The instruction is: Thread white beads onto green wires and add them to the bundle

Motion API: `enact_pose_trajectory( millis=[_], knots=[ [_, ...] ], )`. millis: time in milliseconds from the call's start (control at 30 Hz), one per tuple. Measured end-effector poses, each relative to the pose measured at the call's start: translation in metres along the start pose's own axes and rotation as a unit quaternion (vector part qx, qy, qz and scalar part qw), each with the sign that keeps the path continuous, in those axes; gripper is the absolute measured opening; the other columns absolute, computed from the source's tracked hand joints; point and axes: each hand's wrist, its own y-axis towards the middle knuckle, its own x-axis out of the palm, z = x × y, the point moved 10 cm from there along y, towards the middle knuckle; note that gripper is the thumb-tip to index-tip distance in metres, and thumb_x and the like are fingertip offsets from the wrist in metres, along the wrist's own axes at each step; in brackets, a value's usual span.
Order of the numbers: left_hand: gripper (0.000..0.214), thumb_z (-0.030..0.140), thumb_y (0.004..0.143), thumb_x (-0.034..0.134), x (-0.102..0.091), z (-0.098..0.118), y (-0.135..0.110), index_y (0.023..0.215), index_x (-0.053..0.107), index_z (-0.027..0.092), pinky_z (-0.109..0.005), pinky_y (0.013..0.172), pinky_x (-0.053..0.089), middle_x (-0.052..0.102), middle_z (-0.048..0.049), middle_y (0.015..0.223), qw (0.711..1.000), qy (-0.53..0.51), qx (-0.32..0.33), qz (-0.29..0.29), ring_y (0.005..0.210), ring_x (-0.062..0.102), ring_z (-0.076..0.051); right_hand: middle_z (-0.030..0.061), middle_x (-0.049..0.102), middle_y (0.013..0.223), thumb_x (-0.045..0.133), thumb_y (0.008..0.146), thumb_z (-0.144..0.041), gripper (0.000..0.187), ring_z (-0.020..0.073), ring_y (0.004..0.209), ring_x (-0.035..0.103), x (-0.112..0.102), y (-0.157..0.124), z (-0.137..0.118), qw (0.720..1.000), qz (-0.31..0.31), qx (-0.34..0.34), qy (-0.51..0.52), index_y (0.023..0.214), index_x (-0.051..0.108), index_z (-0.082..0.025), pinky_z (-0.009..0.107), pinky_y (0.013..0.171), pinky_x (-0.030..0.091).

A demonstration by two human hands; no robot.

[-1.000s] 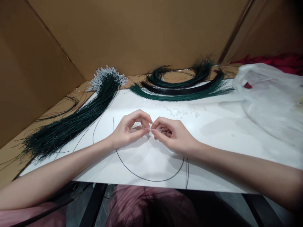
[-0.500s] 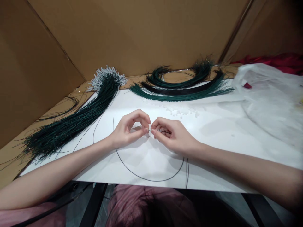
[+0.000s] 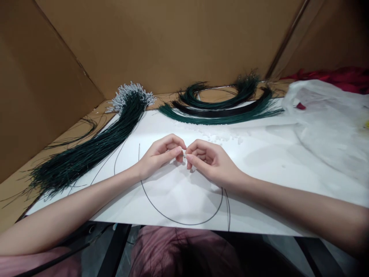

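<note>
My left hand [image 3: 160, 157] and my right hand [image 3: 208, 161] meet fingertip to fingertip over the white sheet [image 3: 259, 169]. Both are pinched shut on the ends of a thin dark wire [image 3: 178, 222], which loops down towards the table's front edge between my wrists. A tiny pale piece sits at the pinch point between the two hands; I cannot make out what it is. A scatter of small clear beads [image 3: 221, 136] lies just beyond my hands.
A long bundle of dark green wires with white tips [image 3: 95, 144] lies at the left. A curved bundle of green and black wires [image 3: 225, 107] lies at the back. A clear plastic bag [image 3: 328, 123] covers the right side. Cardboard walls [image 3: 161, 42] enclose the bench.
Both hands have shifted slightly and drawn closer together at the fingertips; the left fingers have flattened towards the right hand. The wire loop has barely moved.
</note>
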Motion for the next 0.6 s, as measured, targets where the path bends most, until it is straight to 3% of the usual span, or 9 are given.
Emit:
enact_pose_trajectory(
  millis=[600],
  knots=[
    [0.034, 0.049, 0.099, 0.038, 0.017, 0.003, -0.002, 0.094, 0.050, 0.017, -0.028, 0.070, 0.037, 0.056, -0.0029, 0.081, 0.991, 0.120, -0.005, -0.051, 0.074, 0.048, -0.014, 0.0013, 0.062, 0.071, 0.058, 0.091, -0.021, 0.007, 0.0121, 0.068, 0.062, 0.002, -0.001, -0.002, 0.999, 0.020, -0.008, 0.046, 0.089, 0.057, -0.015, 0.025, 0.064, 0.047]
  ],
)
